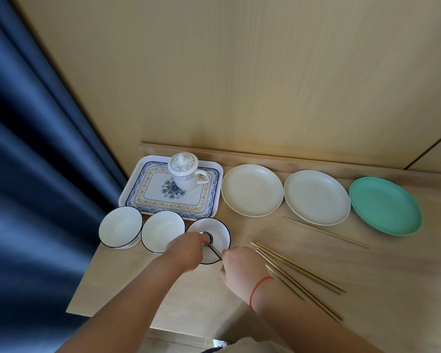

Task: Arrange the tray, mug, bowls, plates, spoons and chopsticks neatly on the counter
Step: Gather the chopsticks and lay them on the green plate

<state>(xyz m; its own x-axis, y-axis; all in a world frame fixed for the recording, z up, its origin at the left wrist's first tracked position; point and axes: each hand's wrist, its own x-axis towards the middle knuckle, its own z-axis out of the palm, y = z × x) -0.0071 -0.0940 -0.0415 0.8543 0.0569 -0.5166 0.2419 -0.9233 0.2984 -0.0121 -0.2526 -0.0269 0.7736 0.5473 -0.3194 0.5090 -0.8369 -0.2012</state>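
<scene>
i'm on the spoon step: my left hand [186,248] and right hand [241,263] both pinch a spoon [215,251] resting in the rightmost bowl [215,224] on the bench [392,289], so next i'd settle it, then gather the scattered chopsticks [299,268].

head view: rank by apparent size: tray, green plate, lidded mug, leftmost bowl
1. tray, clearly the largest.
2. green plate.
3. leftmost bowl and lidded mug: too close to rank. The bowl also sits nearer the camera, so the wide-angle view may flatter it.
</scene>
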